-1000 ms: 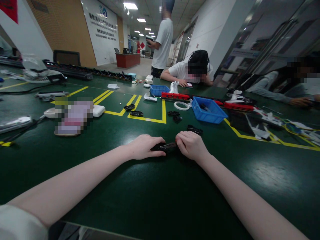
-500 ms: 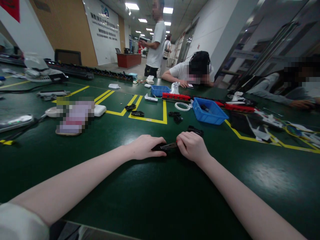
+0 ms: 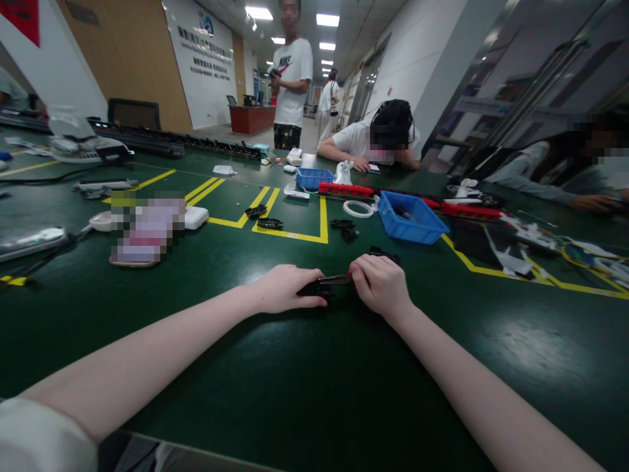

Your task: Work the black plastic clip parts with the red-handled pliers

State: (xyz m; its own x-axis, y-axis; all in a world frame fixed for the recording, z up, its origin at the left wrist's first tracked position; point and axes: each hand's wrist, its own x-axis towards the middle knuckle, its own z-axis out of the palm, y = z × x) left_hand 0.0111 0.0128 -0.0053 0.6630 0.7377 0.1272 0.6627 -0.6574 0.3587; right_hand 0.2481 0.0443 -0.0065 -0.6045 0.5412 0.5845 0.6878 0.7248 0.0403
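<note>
My left hand [image 3: 285, 288] lies low over the green table, thumb and fingers closed around a small black plastic part [image 3: 314, 288]. My right hand [image 3: 381, 282] is curled in a fist around a slim metal tool, seemingly long-nose pliers [image 3: 338, 279], with a bit of red showing at the grip. The tool's narrow jaws point left and meet the black part's upper side. Most of the handle is hidden in my fingers. Just behind my right hand lies another black part [image 3: 386, 252], partly covered.
Several black parts [image 3: 270, 223] lie beyond my hands near yellow tape lines. A blue bin [image 3: 411, 219], a white ring [image 3: 358, 209] and a red strip [image 3: 346, 189] stand farther back. A phone [image 3: 147, 233] is at the left. Other people sit and stand across the table [image 3: 295, 387].
My right hand has shifted slightly up and away, and the tool's jaws now sit higher on the black part. My left hand stays put. A standing person in the background has turned and moved left.
</note>
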